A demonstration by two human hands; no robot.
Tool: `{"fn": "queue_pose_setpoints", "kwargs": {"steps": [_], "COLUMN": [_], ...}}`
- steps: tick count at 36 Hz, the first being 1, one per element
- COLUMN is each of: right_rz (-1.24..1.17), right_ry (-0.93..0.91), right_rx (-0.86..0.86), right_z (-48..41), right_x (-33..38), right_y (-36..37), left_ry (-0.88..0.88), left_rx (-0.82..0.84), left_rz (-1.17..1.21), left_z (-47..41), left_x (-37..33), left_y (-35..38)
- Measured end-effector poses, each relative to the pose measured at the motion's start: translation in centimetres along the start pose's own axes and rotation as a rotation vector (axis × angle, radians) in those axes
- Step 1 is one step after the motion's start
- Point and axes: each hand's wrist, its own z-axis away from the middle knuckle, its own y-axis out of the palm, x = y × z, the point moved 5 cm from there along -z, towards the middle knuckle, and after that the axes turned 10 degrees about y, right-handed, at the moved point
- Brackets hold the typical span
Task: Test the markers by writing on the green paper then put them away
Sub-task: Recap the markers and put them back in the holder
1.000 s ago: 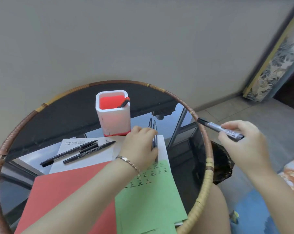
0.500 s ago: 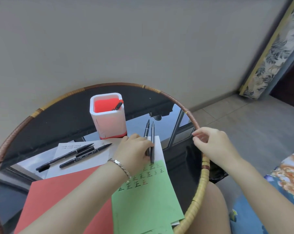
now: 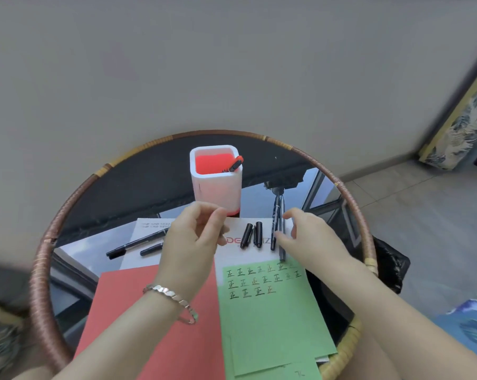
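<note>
The green paper (image 3: pixel 270 316) lies on the round table with rows of written characters near its top edge. Two markers, one black (image 3: pixel 274 220) and one grey (image 3: pixel 282 244), lie side by side just above it. My right hand (image 3: pixel 311 239) hovers over them with spread fingers, its thumb touching the grey one. Two loose black caps (image 3: pixel 252 235) rest on the white paper (image 3: pixel 147 229). My left hand (image 3: pixel 193 239) is raised above the papers, fingers loosely curled and holding nothing. Two more black markers (image 3: pixel 138 244) lie at the left. The white pen holder (image 3: pixel 218 187) holds a red-capped marker (image 3: pixel 236 163).
A red sheet (image 3: pixel 149 325) lies left of the green paper. The glass table has a woven rim (image 3: pixel 349 201) all round. A black bag (image 3: pixel 390 267) sits beyond the rim at the right. A wall stands close behind the table.
My right hand no longer holds the marker it had off to the right and has come in over the two markers. My left hand lifted off them, uncovering two caps.
</note>
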Motion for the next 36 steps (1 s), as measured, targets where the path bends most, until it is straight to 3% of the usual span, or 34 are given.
{"fn": "queue_pose_setpoints", "kwargs": {"steps": [6,16,27,36], "right_rz": [-0.017,-0.221,-0.709,-0.77], "right_ry": [0.054,0.16,-0.123,-0.149], "right_rx": [-0.009,-0.04,0.083,0.133], "right_z": [-0.6,0.3,6.1,7.8], "right_x": [0.2,-1.3,0.3,0.6], "right_y": [0.8,-0.4,-2.4,-1.7], "left_ry": [-0.219,-0.376,-0.467,-0.47], "left_rx": [-0.125,-0.147,-0.25,-0.31], "left_rz": [0.279,0.519,0.757,0.781], "left_z": [0.9,2.0,2.5,3.2], "left_x": [1.0,2.1,2.9,3.1], "left_y": [-2.1,-1.4,-0.9,-1.1]}}
